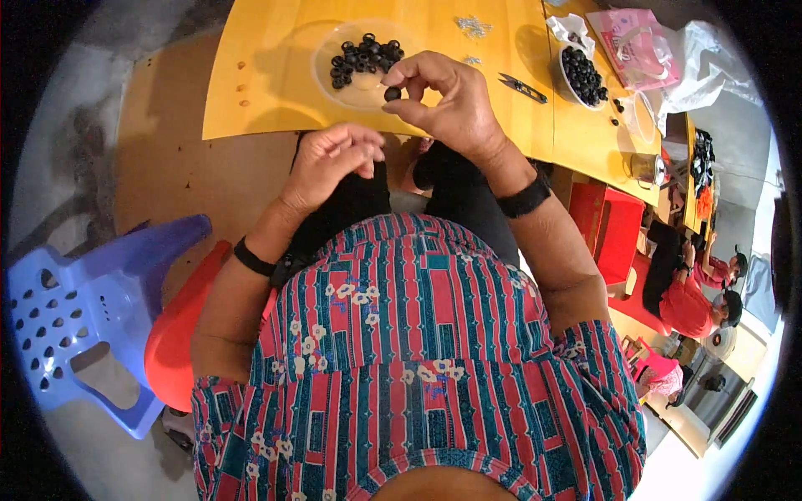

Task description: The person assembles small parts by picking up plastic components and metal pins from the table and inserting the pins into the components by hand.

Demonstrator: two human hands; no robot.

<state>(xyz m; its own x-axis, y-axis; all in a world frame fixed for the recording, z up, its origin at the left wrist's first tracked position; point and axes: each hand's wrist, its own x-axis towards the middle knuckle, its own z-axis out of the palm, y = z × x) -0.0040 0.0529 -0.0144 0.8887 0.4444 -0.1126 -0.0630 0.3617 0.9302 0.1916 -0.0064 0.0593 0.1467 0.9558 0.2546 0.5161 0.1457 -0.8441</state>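
My right hand (pixel 458 104) is raised over the near edge of the yellow table (pixel 276 92), pinching a small round black piece (pixel 393 94) between thumb and fingertips. Just behind it lies a clear shallow dish (pixel 318 68) with many black ring-like pieces (pixel 368 55) heaped in its far part. To the left and lower, my left hand (pixel 332 165) hangs in front of the table edge. Its fingers are curled in toward the thumb, and whatever they may hold is hidden. The two hands are apart.
Thread snips (pixel 524 88) and small silver metal bits (pixel 474 27) lie right of the dish. Farther right are a bowl of black pieces (pixel 585 75), a pink bag (pixel 635 48) and a glass jar (pixel 647 168). A blue plastic chair (pixel 92 317) stands left; people (pixel 693 292) sit at right.
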